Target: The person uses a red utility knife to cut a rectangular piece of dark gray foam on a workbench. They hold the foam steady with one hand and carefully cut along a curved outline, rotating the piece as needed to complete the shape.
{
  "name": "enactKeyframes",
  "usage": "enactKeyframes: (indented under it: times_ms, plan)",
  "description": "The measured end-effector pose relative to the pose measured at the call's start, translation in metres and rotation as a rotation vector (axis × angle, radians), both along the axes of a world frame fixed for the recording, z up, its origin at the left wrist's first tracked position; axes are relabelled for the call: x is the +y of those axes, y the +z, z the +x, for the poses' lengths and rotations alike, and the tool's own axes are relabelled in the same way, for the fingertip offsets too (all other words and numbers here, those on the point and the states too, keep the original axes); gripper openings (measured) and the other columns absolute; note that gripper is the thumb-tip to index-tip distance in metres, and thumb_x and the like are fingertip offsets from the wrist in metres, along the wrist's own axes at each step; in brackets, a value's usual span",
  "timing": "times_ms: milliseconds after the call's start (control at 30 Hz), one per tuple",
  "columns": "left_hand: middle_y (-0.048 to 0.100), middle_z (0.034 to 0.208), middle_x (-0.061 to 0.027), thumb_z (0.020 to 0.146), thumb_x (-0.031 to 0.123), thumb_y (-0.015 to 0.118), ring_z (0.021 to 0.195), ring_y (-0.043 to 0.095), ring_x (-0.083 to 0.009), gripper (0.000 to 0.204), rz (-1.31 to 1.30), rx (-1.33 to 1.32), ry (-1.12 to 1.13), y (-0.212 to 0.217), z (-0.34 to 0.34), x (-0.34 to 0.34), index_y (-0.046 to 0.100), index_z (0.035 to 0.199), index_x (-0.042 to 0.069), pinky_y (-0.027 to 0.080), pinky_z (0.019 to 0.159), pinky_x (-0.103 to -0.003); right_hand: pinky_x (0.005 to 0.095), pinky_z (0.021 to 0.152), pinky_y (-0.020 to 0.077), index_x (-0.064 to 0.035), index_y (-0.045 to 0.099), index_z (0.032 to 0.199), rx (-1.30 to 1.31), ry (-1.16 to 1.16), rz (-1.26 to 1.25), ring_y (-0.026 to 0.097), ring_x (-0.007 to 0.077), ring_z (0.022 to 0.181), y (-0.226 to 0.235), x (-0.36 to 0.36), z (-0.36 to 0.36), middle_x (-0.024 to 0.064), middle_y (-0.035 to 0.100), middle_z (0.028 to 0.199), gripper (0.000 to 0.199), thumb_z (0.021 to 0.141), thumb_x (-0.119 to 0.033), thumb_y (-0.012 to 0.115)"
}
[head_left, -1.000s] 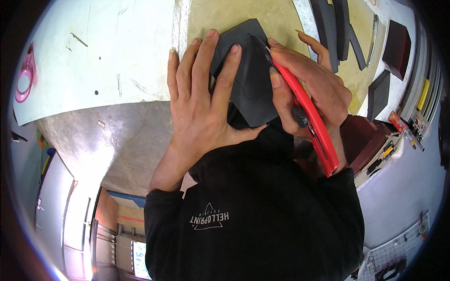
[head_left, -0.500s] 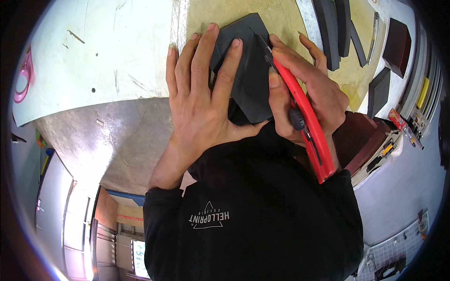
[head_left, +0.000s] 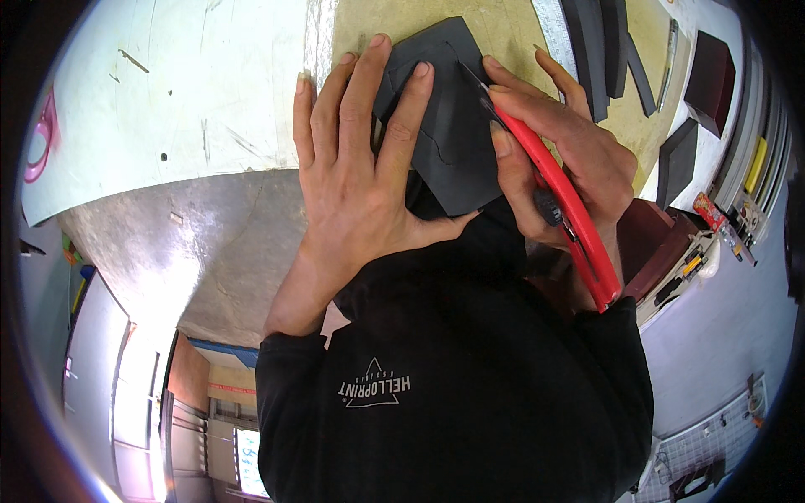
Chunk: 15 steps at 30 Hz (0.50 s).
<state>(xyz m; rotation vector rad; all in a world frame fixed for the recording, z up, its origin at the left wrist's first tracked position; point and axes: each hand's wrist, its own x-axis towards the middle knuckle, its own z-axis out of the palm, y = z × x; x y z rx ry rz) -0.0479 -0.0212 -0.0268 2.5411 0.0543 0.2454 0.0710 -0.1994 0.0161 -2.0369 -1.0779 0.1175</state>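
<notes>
1. Hands: both bear on one dark foam piece [head_left: 457, 126] lying flat on the tabletop [head_left: 210, 101], straight ahead of the person's chest.
2. Left hand [head_left: 360, 176]: spread flat, palm down, fingers splayed across the left half of the foam and pressing it to the tabletop. It grips nothing; it pins. The thumb runs along the near edge of the piece.
3. Right hand [head_left: 562, 159]: clenched around a red knife [head_left: 558, 189], forefinger laid along its back. The blade tip meets the foam's upper right area, just beside the left fingertips.
4. Key relation: the knife's long axis runs diagonally, from its butt near the right wrist, low and right, up and left to the tip on the foam. The tip sits on a faint curved line scored on the foam face; the pinning fingers lie to the left of that line, close to it.
5. Nearer hand: the left covers more of the piece; the right touches it mainly through the blade.
6. Surroundings: a steel ruler [head_left: 558, 33] and further dark foam strips [head_left: 599, 46] lie beyond the right hand, apart from the worked piece. A pink tool [head_left: 40, 138] lies far left.
</notes>
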Motion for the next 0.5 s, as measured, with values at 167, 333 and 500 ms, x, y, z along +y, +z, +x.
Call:
enactKeyframes:
  times_ms: [167,333,500]
  plan:
    - [0.039,0.16,-0.0256,0.051,0.065,0.089,0.144,0.04,-0.0441,0.123,0.013,0.0,0.007,-0.001,-0.001,0.0,0.05,0.154,0.012,0.026,0.119,-0.066,0.0625,0.115,0.0411,0.0028,0.073,0.114,0.0,0.08,-0.052,0.075,0.0324,0.111,0.006,-0.002,0.01,0.02,0.079,0.104,0.028,0.086,0.005,0.071]
    - [0.039,0.159,-0.0252,0.051,0.066,0.089,0.144,0.04,-0.0441,0.123,0.012,-0.017,0.002,-0.002,0.0,0.0,0.049,0.155,0.013,0.026,0.118,-0.066,0.0633,0.114,0.0412,0.0018,0.074,0.114,-0.023,0.115,-0.081,0.075,0.0319,0.11,0.009,-0.006,0.014,0.0204,0.079,0.105,0.027,0.086,0.004,0.071]
    - [0.039,0.159,-0.0249,0.051,0.065,0.09,0.144,0.04,-0.044,0.123,0.0,-0.013,0.002,-0.003,-0.001,-0.001,0.049,0.155,0.013,0.026,0.118,-0.067,0.0638,0.114,0.0411,0.0006,0.075,0.113,-0.017,0.116,-0.067,0.075,0.0317,0.11,0.007,-0.008,0.013,0.0211,0.078,0.106,0.028,0.085,0.005,0.071]
